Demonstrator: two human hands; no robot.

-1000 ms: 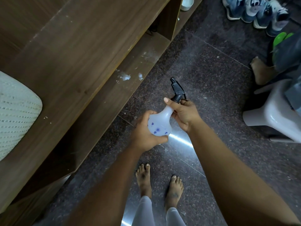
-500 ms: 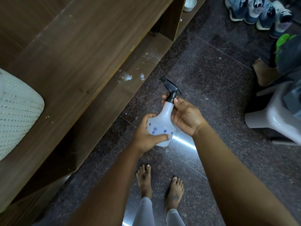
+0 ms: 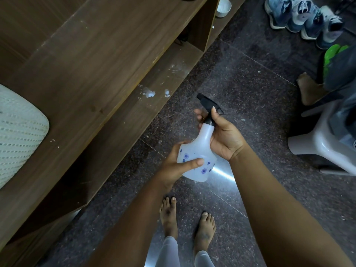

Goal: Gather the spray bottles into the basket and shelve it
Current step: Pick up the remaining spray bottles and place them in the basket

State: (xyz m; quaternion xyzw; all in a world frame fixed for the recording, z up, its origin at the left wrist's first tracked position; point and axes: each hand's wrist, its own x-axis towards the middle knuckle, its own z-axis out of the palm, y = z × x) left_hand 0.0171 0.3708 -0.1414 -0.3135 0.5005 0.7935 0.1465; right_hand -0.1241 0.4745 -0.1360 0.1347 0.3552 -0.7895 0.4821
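I hold a white spray bottle (image 3: 198,160) with blue flower prints and a black trigger head over the dark floor, in front of the wooden unit. My left hand (image 3: 176,166) grips its round body from the left, thumb across the front. Around the neck and black nozzle my right hand (image 3: 221,137) is curled, thumb up against the trigger head. A white woven basket (image 3: 18,132) sits on the wooden top at the far left, partly cut off by the frame edge.
The wooden unit (image 3: 92,60) has a low open shelf (image 3: 154,89) with white specks. A small white bowl (image 3: 223,6) stands in a far compartment. Shoes (image 3: 302,18) lie at the top right; a grey plastic stool (image 3: 323,139) and another person's foot (image 3: 308,91) are at the right.
The bottle has turned more upright, its nozzle swinging from right to left. My right hand has slid up onto the neck and trigger head. The left hand stays on the body.
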